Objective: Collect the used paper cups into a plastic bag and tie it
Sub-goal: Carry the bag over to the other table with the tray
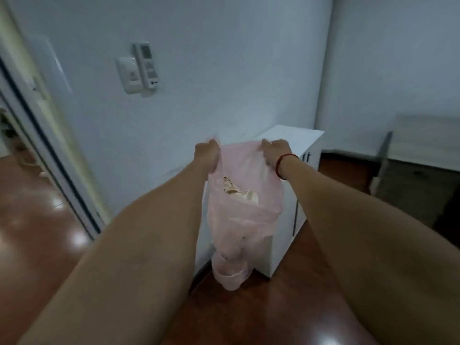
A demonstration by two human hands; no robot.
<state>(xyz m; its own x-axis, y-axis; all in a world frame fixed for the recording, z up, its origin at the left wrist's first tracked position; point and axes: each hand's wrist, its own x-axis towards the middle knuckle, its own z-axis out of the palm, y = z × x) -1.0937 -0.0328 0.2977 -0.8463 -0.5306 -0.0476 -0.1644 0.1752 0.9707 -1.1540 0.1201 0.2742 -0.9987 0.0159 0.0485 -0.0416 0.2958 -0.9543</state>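
Hanging above the floor, the pink plastic bag (245,207) of paper cups (239,192) is gripped at its mouth by left hand (207,155) and right hand (275,151); cups could be spilled if one handle is released before knotting.

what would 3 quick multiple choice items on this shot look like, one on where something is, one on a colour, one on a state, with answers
1. Where is the plastic bag?
A. Lying flat on the floor
B. Held up in the air in front of a white cabinet
C. Set on top of a desk

2. What colour is the bag?
A. Black
B. Translucent pink
C. Dark green

3. What state is the bag's top in?
A. Knotted shut
B. Held apart by both hands, not yet tied
C. Taped closed

Answers:
1. B: the plastic bag hangs from the hands, with the white cabinet behind it.
2. B: it is thin and pink, and paper cups show through it.
3. B: the left hand and the right hand each grip one side of the top, with no knot visible.
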